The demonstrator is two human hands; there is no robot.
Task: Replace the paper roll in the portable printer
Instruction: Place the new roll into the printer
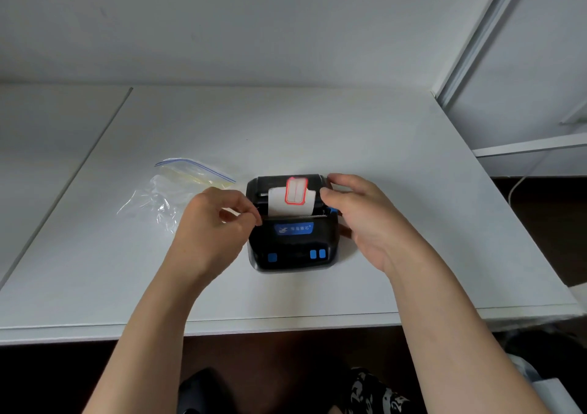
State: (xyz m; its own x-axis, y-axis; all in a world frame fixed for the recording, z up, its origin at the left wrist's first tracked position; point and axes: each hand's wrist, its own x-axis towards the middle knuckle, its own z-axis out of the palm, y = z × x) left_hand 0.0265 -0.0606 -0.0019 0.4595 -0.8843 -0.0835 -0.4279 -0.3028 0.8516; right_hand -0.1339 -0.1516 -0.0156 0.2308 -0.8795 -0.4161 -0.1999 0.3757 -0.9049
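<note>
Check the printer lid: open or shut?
Open. The printer lid is tipped back, and the label paper stands up out of the exposed bay behind the tear bar.

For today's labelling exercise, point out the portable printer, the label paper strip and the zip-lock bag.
portable printer (pixel 292 248): head view, front panel below the blue logo.
label paper strip (pixel 279 202): head view, white backing left of the red-bordered label.
zip-lock bag (pixel 165 191): head view, crumpled clear middle.

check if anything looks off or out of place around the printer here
Mostly tidy. The paper strip with its red-bordered label juts out of the printer slightly skewed, and an empty-looking plastic bag lies crumpled beside it.
</note>
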